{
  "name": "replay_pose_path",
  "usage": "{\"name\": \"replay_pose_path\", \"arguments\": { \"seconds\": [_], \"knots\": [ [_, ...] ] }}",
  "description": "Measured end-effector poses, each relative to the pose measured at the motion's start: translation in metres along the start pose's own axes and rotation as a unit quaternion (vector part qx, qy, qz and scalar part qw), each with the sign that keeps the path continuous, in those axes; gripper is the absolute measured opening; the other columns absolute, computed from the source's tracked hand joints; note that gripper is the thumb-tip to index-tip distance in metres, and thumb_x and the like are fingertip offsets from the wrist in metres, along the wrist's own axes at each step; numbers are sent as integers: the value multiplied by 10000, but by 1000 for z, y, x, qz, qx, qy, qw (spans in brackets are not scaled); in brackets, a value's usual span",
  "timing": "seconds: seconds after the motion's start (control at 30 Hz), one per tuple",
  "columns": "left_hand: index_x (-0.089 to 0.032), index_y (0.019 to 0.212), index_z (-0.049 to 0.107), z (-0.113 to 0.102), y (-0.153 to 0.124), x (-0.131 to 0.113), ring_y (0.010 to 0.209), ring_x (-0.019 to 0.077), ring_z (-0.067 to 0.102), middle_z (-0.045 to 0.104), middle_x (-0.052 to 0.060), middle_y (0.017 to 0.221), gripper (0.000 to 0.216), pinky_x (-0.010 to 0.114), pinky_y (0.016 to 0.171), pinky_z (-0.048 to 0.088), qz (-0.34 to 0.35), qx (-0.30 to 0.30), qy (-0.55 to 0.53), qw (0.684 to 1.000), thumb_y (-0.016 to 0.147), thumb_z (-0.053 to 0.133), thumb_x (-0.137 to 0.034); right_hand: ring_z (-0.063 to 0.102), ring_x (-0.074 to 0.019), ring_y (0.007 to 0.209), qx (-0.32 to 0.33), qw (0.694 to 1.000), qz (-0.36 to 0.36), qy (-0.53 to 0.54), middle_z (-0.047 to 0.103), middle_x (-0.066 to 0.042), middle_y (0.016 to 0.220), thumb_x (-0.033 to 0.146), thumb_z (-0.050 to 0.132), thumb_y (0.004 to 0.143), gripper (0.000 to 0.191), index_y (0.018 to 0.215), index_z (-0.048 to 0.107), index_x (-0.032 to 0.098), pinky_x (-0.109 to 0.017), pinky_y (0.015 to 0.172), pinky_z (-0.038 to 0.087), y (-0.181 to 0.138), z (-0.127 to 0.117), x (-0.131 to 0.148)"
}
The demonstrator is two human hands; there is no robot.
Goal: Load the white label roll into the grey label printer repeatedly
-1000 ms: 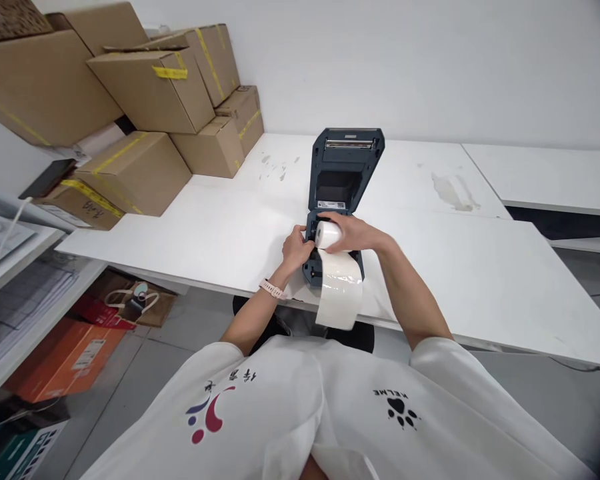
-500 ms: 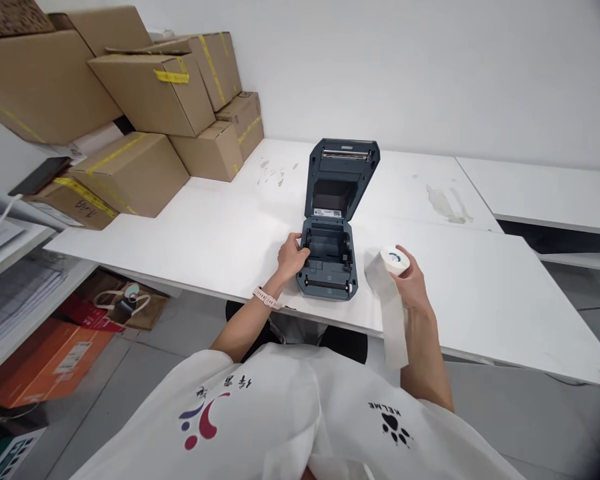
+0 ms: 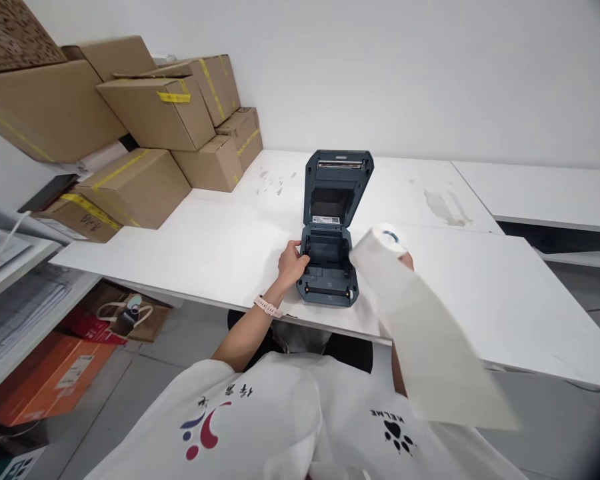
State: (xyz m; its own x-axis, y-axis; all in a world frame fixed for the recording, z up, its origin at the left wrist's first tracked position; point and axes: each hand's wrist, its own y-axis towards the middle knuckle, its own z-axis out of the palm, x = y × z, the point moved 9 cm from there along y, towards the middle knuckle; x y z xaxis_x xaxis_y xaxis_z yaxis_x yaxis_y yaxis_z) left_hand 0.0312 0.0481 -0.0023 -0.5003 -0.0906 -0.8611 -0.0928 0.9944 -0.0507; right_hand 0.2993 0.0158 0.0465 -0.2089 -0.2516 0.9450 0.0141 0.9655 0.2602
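Observation:
A dark grey label printer [image 3: 329, 253] stands open near the front edge of the white table [image 3: 220, 233], its lid tilted up and its paper bay bare. My left hand [image 3: 291, 263] rests on the printer's left side, fingers curled against the casing. My right hand [image 3: 405, 260], mostly hidden, holds a white paper roll [image 3: 384, 241] raised just right of the printer. A long loose strip of paper [image 3: 430, 340] trails from the roll toward me, blurred.
Several cardboard boxes [image 3: 145, 133] with yellow tape are stacked at the table's back left. A second white table [image 3: 545, 187] adjoins at the right. Shelving [image 3: 15, 267] stands at the left, with bags and an orange box [image 3: 50, 367] on the floor.
The right hand lifted the roll out of the printer bay, carried it to the right, then raised it closer to the camera; the loose strip swung out. The left hand stayed on the printer.

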Motion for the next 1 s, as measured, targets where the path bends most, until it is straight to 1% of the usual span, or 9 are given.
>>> {"name": "replay_pose_path", "arguments": {
  "seconds": [0.1,0.2,0.37,0.53,0.67,0.77,0.87,0.93,1.0],
  "knots": [
    [-197,1197,585,-1,-2,-2,736,178,543,535,-18,778,430,293,659,365,-4,-1,6,1000,768,589,-178,596,-354,1250,56,989,-64,-122,635,-92,1338,427,829,679,732,1349,586,262,-509,1087,472,21,32,45],
    [-197,1204,584,-2,-3,-3,747,180,551,547,-16,789,434,294,672,376,-12,1,9,1000,771,586,-166,618,-355,1156,152,923,-104,-337,629,-113,1240,408,784,721,699,1378,582,281,-502,965,517,36,73,61],
    [-194,1191,584,-2,-3,-3,721,173,533,523,-24,766,424,292,662,369,-15,3,3,1000,770,573,-152,617,-373,1140,235,836,-115,-482,640,-147,1209,394,774,744,708,1407,574,244,-504,970,488,50,106,45],
    [-201,1185,580,-1,-2,-2,716,168,529,507,-29,762,418,289,658,363,-9,2,-12,1000,768,576,-167,604,-363,1247,268,825,-129,-481,662,-145,1339,384,700,849,625,1439,563,228,-527,1039,448,44,120,20],
    [-193,1180,579,0,-2,-2,718,170,525,507,-29,753,416,295,671,365,-9,1,-24,1000,764,578,-168,551,-333,1369,200,861,-159,-440,596,-123,1486,372,544,974,491,1440,566,220,-584,1163,331,29,119,15],
    [-196,1169,577,0,-2,-1,706,168,524,510,-29,749,409,296,666,362,-11,0,-28,1000,762,581,-164,619,-309,1296,153,904,-180,-356,686,-103,1375,380,537,984,363,1288,678,241,-593,1163,350,21,113,22],
    [-205,1180,566,1,-2,1,703,166,528,513,-27,760,422,291,652,363,-15,5,-32,999,761,581,-161,687,-261,1144,-28,951,-216,-221,769,-76,1151,440,542,986,282,1078,737,258,-499,1064,490,37,72,49],
    [-207,1181,562,2,-2,3,706,165,528,513,-24,770,421,288,648,366,-16,10,-34,999,763,577,-161,652,-259,1192,-184,938,-239,-172,735,-76,1185,498,515,993,331,1144,704,271,-495,1073,493,56,34,65],
    [-209,1179,561,3,-2,3,703,163,522,504,-22,772,412,287,643,367,-13,15,-35,999,769,577,-168,557,-272,1343,-249,923,-249,-158,639,-71,1364,575,449,1001,453,1339,596,311,-546,1153,421,88,12,72]
  ]
}}
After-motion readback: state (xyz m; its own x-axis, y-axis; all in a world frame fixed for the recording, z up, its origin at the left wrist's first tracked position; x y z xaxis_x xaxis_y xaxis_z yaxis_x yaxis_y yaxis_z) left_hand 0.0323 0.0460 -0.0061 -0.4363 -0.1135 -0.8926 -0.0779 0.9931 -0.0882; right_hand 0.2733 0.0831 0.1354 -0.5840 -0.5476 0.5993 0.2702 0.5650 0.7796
